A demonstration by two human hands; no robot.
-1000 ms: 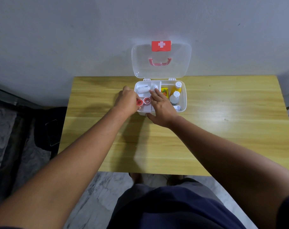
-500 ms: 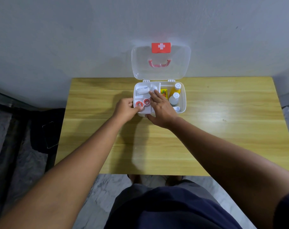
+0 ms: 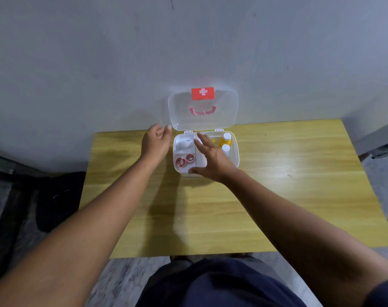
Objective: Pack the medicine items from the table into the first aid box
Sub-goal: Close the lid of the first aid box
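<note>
The white first aid box point(image 3: 235, 151) stands open at the table's far edge, its clear lid point(image 3: 224, 111) with a red cross label upright against the wall. Inside lie two red tape rolls point(image 3: 184, 161) at the front left, a white roll point(image 3: 184, 143) behind them, and two white-capped bottles point(image 3: 226, 142) at the right. My left hand point(image 3: 156, 142) hovers open just left of the box, fingertips near the lid's lower left corner. My right hand point(image 3: 213, 159) is spread flat over the box's middle, thumb at the front rim, holding nothing.
The wooden table point(image 3: 277, 196) carries only the box. A grey wall rises right behind it. A dark bag point(image 3: 58, 196) lies on the floor to the left of the table.
My left hand has left the red tape rolls and moved up and left toward the lid's corner. My right hand has opened flatter over the box. The camera view tilted upward.
</note>
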